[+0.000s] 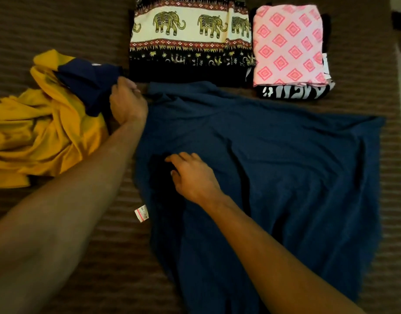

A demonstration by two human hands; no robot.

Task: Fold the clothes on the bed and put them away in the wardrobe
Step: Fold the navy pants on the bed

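1. Head view. Left hand [128, 102]: fingers curled, gripping the far left corner of the blue garment [263, 166], where a sleeve bunches against the yellow garment [43, 128].
2. Right hand [192, 175]: fingers relaxed and spread, resting on the blue cloth near its left side; it grips nothing.
3. Blue garment lies spread across the middle of the bed [70, 30], wrinkled, with a white tag [141, 213] at its left edge.
4. Step, as judged: laying out and smoothing before the first fold. Next move calls for pulling the sleeve clear of the yellow heap and flattening the creases.
5. Already folded, along the far edge: elephant-print piece [190, 37]; pink diamond-print piece [290, 44] on a black printed one [294, 92].
6. Yellow garment is crumpled at the left edge, unfolded.
7. Surface: brown ribbed bedcover. Light is dim; no wardrobe visible.
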